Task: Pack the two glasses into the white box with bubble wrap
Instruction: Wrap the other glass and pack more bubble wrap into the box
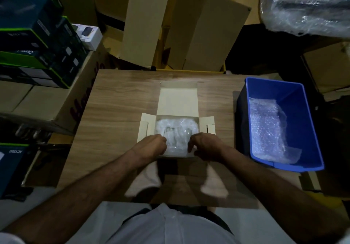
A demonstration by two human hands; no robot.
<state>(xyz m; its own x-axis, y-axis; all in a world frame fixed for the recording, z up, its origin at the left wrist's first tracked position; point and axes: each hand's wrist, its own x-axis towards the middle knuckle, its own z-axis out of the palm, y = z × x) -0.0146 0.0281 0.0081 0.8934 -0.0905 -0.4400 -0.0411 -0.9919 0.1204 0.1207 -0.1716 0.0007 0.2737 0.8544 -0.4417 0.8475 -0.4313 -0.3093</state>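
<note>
A white box stands open in the middle of the wooden table, its lid flap tilted back and its side flaps spread out. Crumpled bubble wrap fills the inside, and glass shapes show faintly through it. My left hand lies at the box's near left edge with its fingers curled into the wrap. My right hand lies at the near right edge, its fingers curled down on the wrap and the box's front wall. Whether one or two glasses lie inside is unclear.
A blue plastic bin stands at the table's right side with a sheet of bubble wrap inside. Cardboard boxes are stacked behind the table. Dark green product boxes are piled at the left.
</note>
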